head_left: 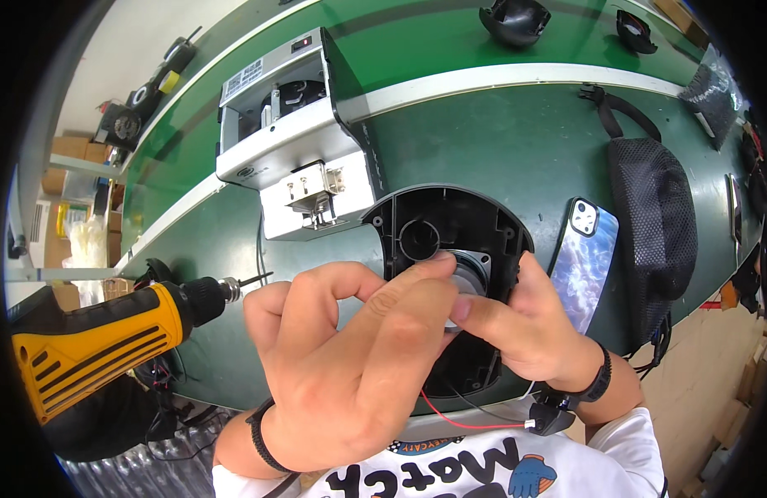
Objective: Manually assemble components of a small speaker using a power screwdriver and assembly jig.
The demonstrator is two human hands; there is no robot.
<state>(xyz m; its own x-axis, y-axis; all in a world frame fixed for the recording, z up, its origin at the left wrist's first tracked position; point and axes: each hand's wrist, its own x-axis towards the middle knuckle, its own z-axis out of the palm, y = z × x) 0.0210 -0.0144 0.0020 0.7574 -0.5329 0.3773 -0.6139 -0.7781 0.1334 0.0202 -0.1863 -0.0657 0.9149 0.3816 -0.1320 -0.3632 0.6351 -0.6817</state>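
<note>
A rounded black plastic housing (514,236) lies in front of me, its hollow inside facing up. In its middle sits a round speaker (481,267) with a black frame and grey centre, partly covered by my fingers. My left hand (350,365) reaches over the housing with thumb and fingertips pinched together at the speaker; whatever they grip is hidden. My right hand (537,336) grips the housing's right side, fingers around the outer wall and thumb on the speaker. Red and black wires run from below the housing to a small white connector (529,424).
A yellow-and-black power drill (109,340) points in from the left. Behind the housing stands a silver screw-feeder-like machine (304,141). Rightward lie a marbled blue phone (591,249) and a black mesh pouch (653,216). Black plastic shells (516,21) rest beyond the white rail.
</note>
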